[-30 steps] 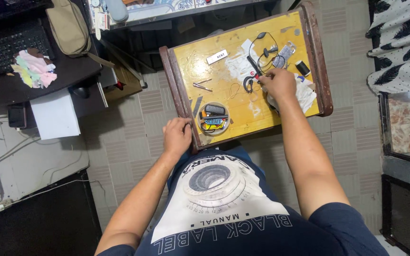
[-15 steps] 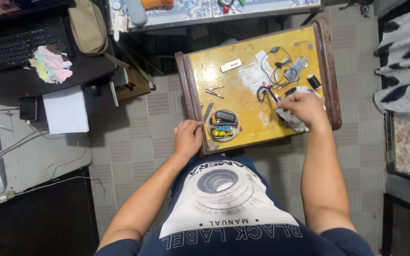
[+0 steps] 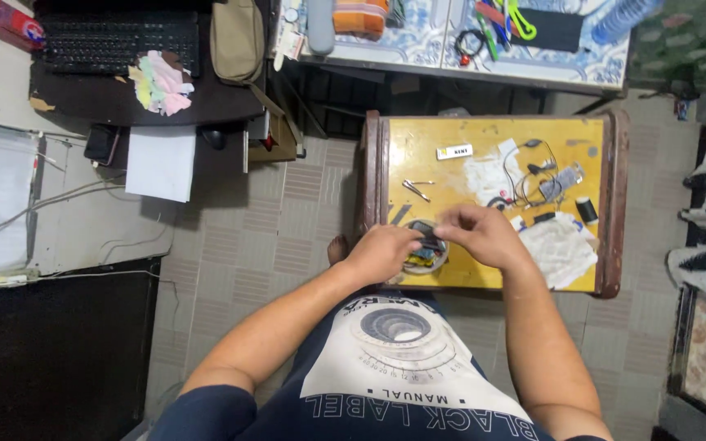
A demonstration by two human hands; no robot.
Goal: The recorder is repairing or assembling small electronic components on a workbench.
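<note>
I sit at a small yellow table (image 3: 484,278) with a brown wooden rim. My left hand (image 3: 382,253) and my right hand (image 3: 484,235) meet over its near left part. Together they pinch a small dark flat object (image 3: 427,234). Just under it sits a small round dish (image 3: 423,261) with coloured bits inside. Thin black wires (image 3: 533,184) lie tangled at the table's right. Near them are a crumpled white cloth (image 3: 564,249) and a small black cylinder (image 3: 586,210). Metal tweezers (image 3: 417,189) and a small white box (image 3: 454,151) lie farther back.
A dark desk at the back left carries a black keyboard (image 3: 116,41), coloured cloths (image 3: 161,82) and a beige bag (image 3: 237,37). A white sheet (image 3: 161,162) hangs at its edge. A patterned table (image 3: 451,49) with tools and a bottle stands behind. The floor is tiled.
My right hand has left the wires and come to the near left of the table. My left hand has moved from the table's edge onto the dark object.
</note>
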